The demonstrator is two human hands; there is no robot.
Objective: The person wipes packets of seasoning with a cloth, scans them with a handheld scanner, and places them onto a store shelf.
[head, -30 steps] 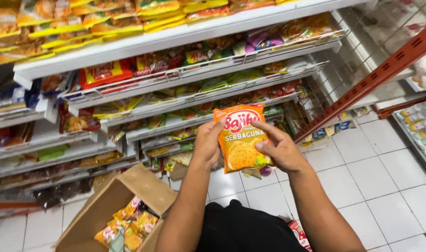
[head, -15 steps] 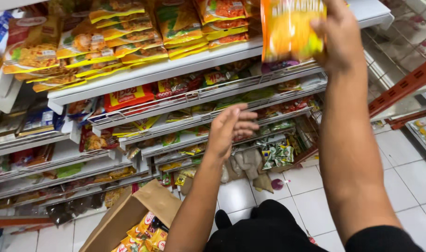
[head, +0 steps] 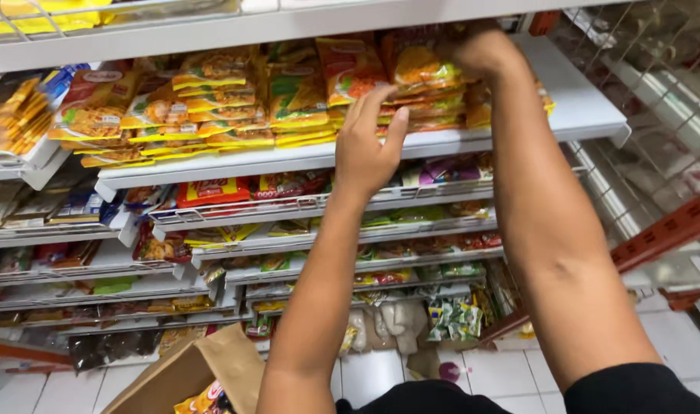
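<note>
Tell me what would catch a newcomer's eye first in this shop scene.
Two bare arms reach up to a white shelf packed with flat stacks of orange and yellow snack packets. The right hand presses on the top packet of a stack, while the left hand rests its fingers against the stack's front edge. Low on the left, an open cardboard box on the tiled floor holds more packets.

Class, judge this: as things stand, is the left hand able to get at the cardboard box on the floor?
Probably not at once: the left hand is raised at the packets' shelf, the cardboard box far below.
</note>
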